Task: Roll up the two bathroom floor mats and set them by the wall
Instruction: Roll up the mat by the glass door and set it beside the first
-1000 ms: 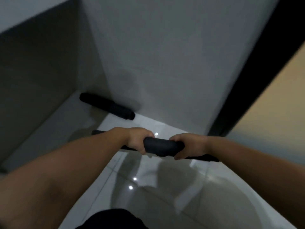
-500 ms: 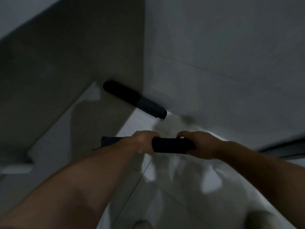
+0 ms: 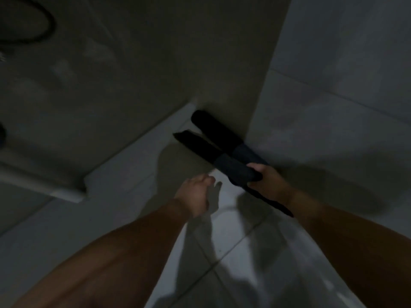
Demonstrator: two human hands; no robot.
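Observation:
One dark rolled mat lies on the floor along the foot of the wall, at the corner. A second dark rolled mat is right beside it, nearly parallel; whether the two touch is unclear in the dim light. My right hand grips this second roll near its near end, fingers curled round it, and a loose strip of mat trails past my wrist. My left hand hovers over the floor to the left of the roll, fingers loosely curled, holding nothing.
A pale tiled wall rises on the right of the corner. A low white step or ledge runs along the left. A dark hose loop hangs at the top left. Glossy floor tiles lie beneath my arms.
The mat I carried in both hands has gone forward to the wall beside the first roll. My left hand has let go of it; my right hand still grips it.

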